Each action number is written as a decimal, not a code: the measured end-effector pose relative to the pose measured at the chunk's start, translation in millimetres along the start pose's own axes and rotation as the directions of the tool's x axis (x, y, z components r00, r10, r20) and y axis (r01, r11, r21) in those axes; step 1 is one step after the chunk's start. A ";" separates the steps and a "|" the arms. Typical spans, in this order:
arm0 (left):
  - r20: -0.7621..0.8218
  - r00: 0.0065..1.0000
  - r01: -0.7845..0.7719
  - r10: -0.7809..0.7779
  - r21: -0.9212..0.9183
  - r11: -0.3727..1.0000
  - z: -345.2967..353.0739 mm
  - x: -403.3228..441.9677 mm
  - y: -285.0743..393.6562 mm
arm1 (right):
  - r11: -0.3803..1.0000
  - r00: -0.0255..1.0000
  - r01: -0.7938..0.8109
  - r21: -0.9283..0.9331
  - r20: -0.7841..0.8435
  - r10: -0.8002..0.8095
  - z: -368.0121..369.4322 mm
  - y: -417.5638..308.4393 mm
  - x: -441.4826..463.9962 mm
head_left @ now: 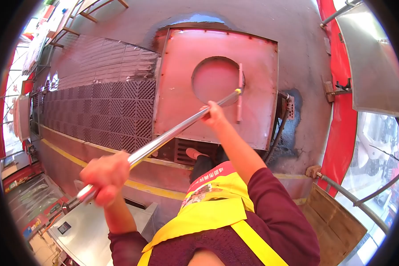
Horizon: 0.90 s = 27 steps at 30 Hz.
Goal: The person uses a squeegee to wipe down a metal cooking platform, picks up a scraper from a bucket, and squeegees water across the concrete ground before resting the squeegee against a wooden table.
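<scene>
My left hand (106,177), somewhat blurred, is closed round the near end of a long silver pole with a crossbar head (177,130). Farther along the shaft, my right hand (213,114) grips it near the yellow joint. The slim crossbar (240,106) sits at the right edge of a round opening in a square metal top (177,66). Whether the bar presses on the metal or hovers just above it, I cannot tell. Inside the round opening (217,80) the surface looks pinkish and flat.
Dark slatted floor mats (106,111) lie left of the metal top. Wet patches (292,128) and a dark hose (278,137) are at its right. A steel cabinet (97,235) stands at lower left, a wooden board (332,224) at lower right. One shoe (193,153) shows below.
</scene>
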<state>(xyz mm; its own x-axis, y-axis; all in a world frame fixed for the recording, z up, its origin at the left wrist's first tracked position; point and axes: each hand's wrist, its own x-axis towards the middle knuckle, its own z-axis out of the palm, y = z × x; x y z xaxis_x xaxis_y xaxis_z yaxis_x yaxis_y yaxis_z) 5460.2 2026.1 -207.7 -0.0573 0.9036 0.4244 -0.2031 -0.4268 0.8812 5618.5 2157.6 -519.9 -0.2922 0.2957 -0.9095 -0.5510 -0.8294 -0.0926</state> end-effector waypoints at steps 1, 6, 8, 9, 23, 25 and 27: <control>0.052 0.998 -0.044 0.043 0.019 0.999 -2.4 -0.4 23.0 | 0.999 0.997 -0.036 -0.004 0.072 0.036 16.8 19.7 -12.7; 0.026 0.999 -0.045 0.039 0.303 0.952 12.8 -5.4 116.7 | 0.921 0.877 -0.382 0.074 0.345 0.335 88.0 118.4 -33.5; 0.024 1.000 -0.023 0.015 0.393 0.919 19.5 -0.5 121.2 | 0.884 0.842 -0.466 0.041 0.329 0.429 110.7 138.0 -45.0; 0.021 1.000 -0.010 0.002 0.437 0.900 22.1 1.4 120.0 | 0.855 0.819 -0.515 0.060 0.327 0.471 118.7 148.8 -39.9; -0.001 0.996 0.087 -0.093 0.360 0.929 18.5 59.9 36.9 | 0.859 0.753 -0.510 -0.050 0.457 0.474 115.7 118.7 33.2; 0.117 0.987 0.071 -0.114 0.322 0.944 7.0 59.0 47.4 | 0.884 0.798 -0.467 0.003 0.431 0.420 107.6 94.7 19.9; 0.174 0.979 0.051 -0.105 0.289 0.956 3.1 56.5 54.2 | 0.906 0.810 -0.423 0.004 0.449 0.376 100.3 74.1 15.2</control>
<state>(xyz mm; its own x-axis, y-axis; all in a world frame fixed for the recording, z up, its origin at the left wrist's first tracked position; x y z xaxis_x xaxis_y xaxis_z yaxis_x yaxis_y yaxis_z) 5449.0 2054.0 -135.3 0.1349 0.9235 0.3590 0.0855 -0.3719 0.9243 5494.9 2148.2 -499.9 -0.7953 0.1406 -0.5896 -0.3786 -0.8749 0.3020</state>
